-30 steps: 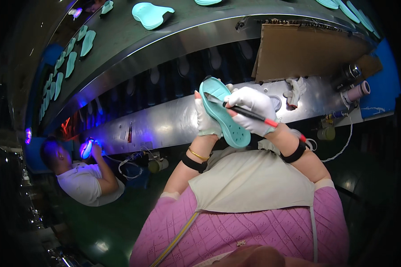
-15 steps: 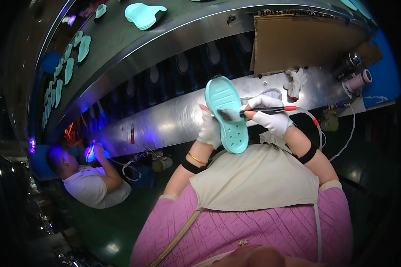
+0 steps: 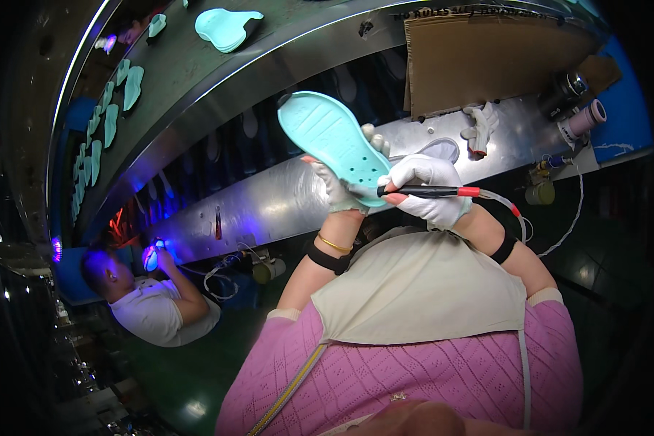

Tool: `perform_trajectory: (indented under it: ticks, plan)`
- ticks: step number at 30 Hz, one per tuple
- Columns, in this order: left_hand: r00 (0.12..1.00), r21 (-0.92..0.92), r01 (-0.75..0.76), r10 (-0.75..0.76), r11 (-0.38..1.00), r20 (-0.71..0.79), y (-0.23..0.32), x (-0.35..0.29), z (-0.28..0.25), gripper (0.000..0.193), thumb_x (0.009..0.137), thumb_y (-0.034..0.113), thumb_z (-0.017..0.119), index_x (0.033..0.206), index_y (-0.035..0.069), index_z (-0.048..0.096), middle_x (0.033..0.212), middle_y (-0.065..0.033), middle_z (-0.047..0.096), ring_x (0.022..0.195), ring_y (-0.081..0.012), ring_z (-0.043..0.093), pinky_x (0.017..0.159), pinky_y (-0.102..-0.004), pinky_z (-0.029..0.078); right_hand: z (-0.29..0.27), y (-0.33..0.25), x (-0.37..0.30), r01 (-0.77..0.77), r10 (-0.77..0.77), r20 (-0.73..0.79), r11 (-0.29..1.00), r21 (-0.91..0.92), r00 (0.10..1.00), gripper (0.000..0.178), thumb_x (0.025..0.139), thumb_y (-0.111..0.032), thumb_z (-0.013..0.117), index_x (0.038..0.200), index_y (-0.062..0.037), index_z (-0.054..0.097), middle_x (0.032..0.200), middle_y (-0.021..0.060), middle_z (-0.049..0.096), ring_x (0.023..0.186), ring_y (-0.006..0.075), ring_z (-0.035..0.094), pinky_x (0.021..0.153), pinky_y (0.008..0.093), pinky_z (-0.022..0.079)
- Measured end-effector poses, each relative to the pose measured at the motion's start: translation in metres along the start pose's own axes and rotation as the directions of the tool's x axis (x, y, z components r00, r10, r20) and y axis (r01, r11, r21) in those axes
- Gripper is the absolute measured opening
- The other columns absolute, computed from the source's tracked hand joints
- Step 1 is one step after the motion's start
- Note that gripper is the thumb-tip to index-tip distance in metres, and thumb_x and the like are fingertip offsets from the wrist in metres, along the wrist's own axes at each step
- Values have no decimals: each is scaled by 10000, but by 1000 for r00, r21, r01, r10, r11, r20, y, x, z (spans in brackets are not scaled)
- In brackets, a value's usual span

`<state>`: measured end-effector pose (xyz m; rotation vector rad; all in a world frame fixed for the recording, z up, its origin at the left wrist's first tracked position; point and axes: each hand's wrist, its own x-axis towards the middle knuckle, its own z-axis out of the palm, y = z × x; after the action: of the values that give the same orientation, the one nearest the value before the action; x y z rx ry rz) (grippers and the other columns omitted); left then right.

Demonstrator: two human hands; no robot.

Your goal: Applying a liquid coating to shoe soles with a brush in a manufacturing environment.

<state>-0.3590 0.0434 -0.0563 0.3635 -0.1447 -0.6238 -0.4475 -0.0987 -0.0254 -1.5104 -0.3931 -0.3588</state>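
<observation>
A mint-green shoe sole with small holes at its near end is tilted up to the left above the metal bench. My left hand, in a white glove with bare fingertips, grips it from beneath and along its edges. In my right hand, gloved the same way, a brush with a black handle, a red band and a hose is pinched. Its blurred bristles lie at the holed near end of the sole. Behind my right hand, a grey insole-like shape rests on the bench.
Beyond the metal bench runs a conveyor belt carrying several mint-green soles. A cardboard sheet stands at the back right, near a crumpled glove and a pink bottle. A co-worker sits at the left.
The sole has tilted, its far end swinging left and up. My brush has moved from the middle of the sole down to its holed near end.
</observation>
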Motion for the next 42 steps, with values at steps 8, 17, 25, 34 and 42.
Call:
perform_trajectory:
  ticks: [8,17,25,34,42]
  plan:
    - [989,-50,-12,19,999,143,19,9,5,993,581,791,543,1210,25,475,1124,-149,563,965,-296,569,911,-419,454,-8,-1,10,-201,207,-20,967,154,978,152,789,0,675,913,-24,591,903,57,637,832,99,595,770,235,482]
    - [904,596,220,-391,772,173,62,13,8,1041,614,776,507,1299,-1,401,1148,-187,556,1003,-282,590,896,-375,479,-26,-2,28,-516,409,470,848,120,782,199,706,39,724,876,-24,643,943,62,643,861,138,606,806,270,485]
    - [913,708,339,-398,620,-89,74,31,-16,735,803,632,509,1246,46,471,1123,-109,581,976,-184,596,841,-326,494,-6,3,28,21,2,265,996,-87,964,139,702,60,674,773,-41,611,866,91,636,811,209,615,764,300,487]
    - [923,790,380,-243,481,-297,69,28,-2,614,869,568,462,1188,46,518,994,-84,603,828,-156,605,730,-283,502,-14,0,33,-142,165,233,984,-111,958,155,705,76,650,752,-52,576,911,65,616,869,175,590,775,276,464]
    - [910,778,405,-299,480,-289,71,23,10,553,865,524,498,1128,39,547,915,-58,608,784,-144,602,692,-284,503,-22,6,31,-190,186,128,981,22,974,134,702,52,656,739,-54,582,875,54,605,840,168,585,767,278,466]
